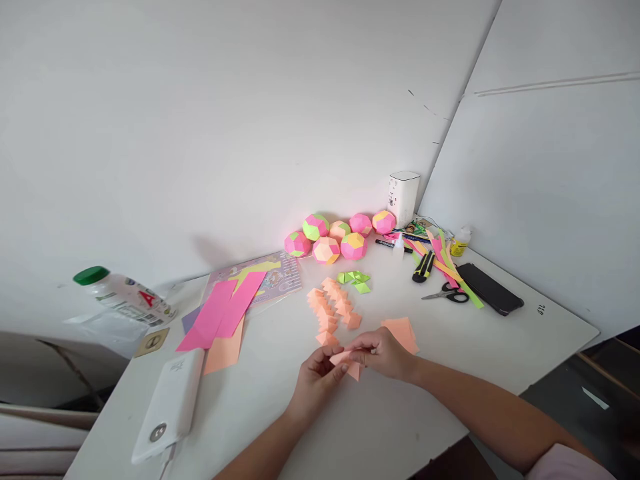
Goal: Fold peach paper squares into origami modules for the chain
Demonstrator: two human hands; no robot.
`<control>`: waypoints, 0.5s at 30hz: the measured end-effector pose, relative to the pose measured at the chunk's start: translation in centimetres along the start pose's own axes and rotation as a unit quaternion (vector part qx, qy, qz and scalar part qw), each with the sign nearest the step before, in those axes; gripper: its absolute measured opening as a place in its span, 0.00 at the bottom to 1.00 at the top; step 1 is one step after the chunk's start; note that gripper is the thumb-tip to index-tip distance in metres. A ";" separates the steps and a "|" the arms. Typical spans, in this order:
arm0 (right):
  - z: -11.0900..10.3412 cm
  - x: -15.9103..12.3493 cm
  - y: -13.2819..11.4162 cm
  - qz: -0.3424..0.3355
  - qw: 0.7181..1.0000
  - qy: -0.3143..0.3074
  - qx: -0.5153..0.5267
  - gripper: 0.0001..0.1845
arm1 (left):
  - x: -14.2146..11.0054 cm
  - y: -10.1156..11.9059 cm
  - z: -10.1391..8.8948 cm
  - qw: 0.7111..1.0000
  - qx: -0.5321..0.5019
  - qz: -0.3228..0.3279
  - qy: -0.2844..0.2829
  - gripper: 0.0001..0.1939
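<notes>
A small piece of peach paper [354, 371], partly folded, is pinched between both hands above the front of the table. My left hand [316, 379] grips its left side with thumb and fingers. On its right and upper side, my right hand [384, 353] is closed on the same paper, and the fingers hide part of it. Just beyond the hands lie two rows of folded peach paper units [324, 312]. Several folded green paper units [356, 279] lie behind them. Flat peach paper squares [403, 333] sit right beside my right hand.
Several colourful paper balls [326, 251] stand along the wall. Scissors [453, 292], a utility knife [423, 267], paper strips [445, 260], a glue bottle [398, 249] and a black phone [491, 289] lie right. Pink paper sheets [215, 313], a white power bank [173, 403] and a green-capped bottle [123, 293] are left.
</notes>
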State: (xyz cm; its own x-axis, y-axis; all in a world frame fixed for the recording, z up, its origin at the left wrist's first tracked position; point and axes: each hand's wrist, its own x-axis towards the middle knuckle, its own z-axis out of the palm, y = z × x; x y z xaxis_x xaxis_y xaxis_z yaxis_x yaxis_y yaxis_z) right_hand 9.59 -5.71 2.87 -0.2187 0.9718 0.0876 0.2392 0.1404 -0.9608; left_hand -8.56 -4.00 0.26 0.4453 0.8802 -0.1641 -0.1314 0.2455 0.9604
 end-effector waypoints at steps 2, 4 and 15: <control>0.0 0.0 0.1 0.010 1.000 0.004 0.009 0.14 | -0.1 0.2 0.1 1.000 0.011 -0.017 -0.019 0.21; -0.1 0.0 0.2 0.016 1.000 0.001 0.007 0.14 | -0.2 0.3 0.2 0.999 0.020 -0.019 -0.015 0.21; -0.3 -0.1 -0.4 0.035 0.999 -0.025 0.011 0.14 | -0.1 0.5 0.3 1.000 0.022 0.001 0.015 0.16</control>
State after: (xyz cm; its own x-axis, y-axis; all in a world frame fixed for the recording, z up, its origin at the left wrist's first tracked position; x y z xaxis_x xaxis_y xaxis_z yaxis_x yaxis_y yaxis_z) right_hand 9.78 -5.79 3.32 -0.2492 0.9684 0.0072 0.2348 0.0676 -0.9697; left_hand -8.37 -4.15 0.80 0.4176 0.8930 -0.1678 -0.0935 0.2260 0.9696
